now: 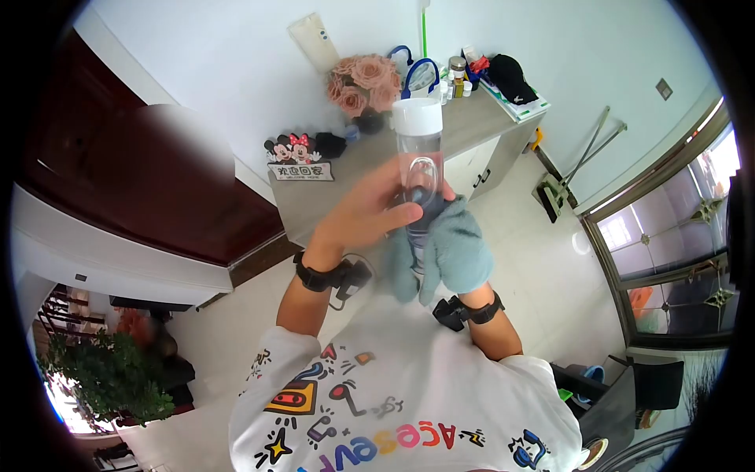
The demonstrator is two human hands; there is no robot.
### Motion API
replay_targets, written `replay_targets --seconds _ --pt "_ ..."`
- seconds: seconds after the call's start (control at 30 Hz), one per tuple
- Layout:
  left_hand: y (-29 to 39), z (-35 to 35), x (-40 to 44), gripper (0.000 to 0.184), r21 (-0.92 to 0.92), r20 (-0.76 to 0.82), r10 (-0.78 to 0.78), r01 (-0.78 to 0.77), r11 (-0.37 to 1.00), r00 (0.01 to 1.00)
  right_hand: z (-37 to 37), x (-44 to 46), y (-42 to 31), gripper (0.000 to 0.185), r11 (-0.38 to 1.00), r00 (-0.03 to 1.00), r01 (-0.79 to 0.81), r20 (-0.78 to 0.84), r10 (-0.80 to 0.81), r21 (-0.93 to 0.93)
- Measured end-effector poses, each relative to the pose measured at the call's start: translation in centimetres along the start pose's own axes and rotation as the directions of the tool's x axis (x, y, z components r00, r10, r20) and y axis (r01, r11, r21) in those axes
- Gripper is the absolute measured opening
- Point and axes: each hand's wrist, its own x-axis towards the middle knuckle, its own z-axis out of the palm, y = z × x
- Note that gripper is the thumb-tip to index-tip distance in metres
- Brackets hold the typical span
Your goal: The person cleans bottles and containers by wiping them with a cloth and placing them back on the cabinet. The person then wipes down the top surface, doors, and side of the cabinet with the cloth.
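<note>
A clear bottle [422,157] with a white lid stands upright in front of my chest, above the near side of the cabinet. My left hand [373,206] is wrapped round its middle, the thumb across the front. A grey-blue cloth [462,250] hangs around the lower part of the bottle. My right hand [475,296] is mostly hidden under this cloth, at the bottle's lower right side; its fingers cannot be made out. Both wrists wear black straps.
Behind the bottle is a grey cabinet [303,206] holding pink flowers [363,82], a cartoon sign [300,161], small jars [456,75] and a black cap [511,79]. A broom and dustpan [550,193] stand at the right wall. A dark red door [118,157] is at left.
</note>
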Motion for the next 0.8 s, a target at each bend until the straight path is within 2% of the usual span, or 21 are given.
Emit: replay_targets --seconds 0.03,0.07,0.1,0.13,0.23,0.3,0.4,0.5,0.6,0.7,0.8 --pt "-0.2 0.0 0.0 0.052 0.029 -0.027 0.014 -0.013 0.999 1.000 -0.3 0.3 -0.2 0.054 0.994 0.997 0.060 -0.044 -0.056 0.096" --pt "-0.5 0.0 0.0 0.050 0.058 -0.053 0.028 -0.025 0.998 0.998 -0.4 0.7 -0.2 0.041 0.923 0.974 0.176 -0.196 -0.113 0.342" --pt "-0.7 0.1 -0.1 0.049 0.085 -0.079 0.042 -0.035 0.996 0.996 -0.5 1.1 -0.2 0.029 0.782 0.925 0.336 -0.343 -0.167 0.525" --pt "-0.8 0.2 -0.1 0.049 0.120 -0.115 0.041 -0.027 0.992 0.993 -0.5 1.2 -0.3 0.029 0.660 0.899 0.408 -0.402 -0.172 0.631" --pt "-0.8 0.4 0.1 0.051 0.200 -0.214 0.040 0.003 0.980 0.976 0.2 0.8 0.4 0.028 0.560 0.914 0.385 -0.388 -0.120 0.734" --pt "-0.6 0.7 0.2 0.053 0.225 -0.269 0.033 0.030 0.974 0.963 0.7 0.4 1.0 0.028 0.586 0.925 0.349 -0.370 -0.089 0.731" --pt "-0.6 1.3 0.0 0.052 0.389 -0.312 0.062 0.068 0.919 0.948 1.3 -0.3 1.4 0.027 0.631 0.928 0.321 -0.369 -0.060 0.706" --pt "-1.3 2.6 0.4 0.045 0.552 -0.378 0.233 0.016 0.834 0.896 1.9 -0.8 1.7 0.026 0.664 0.925 0.306 -0.378 -0.038 0.682" --pt "-1.5 4.0 0.1 0.048 0.531 -0.425 0.147 0.114 0.839 0.893 2.1 -1.1 1.7 0.025 0.681 0.922 0.308 -0.386 -0.040 0.664" --pt "-2.2 3.3 -0.1 0.051 0.371 -0.437 0.066 0.113 0.922 0.897 1.8 -1.0 1.5 0.024 0.712 0.920 0.324 -0.384 -0.082 0.624" --pt "-2.1 1.3 -0.3 0.054 0.342 -0.316 0.000 0.114 0.933 0.949 1.3 -0.5 1.4 0.023 0.752 0.918 0.348 -0.365 -0.153 0.560"
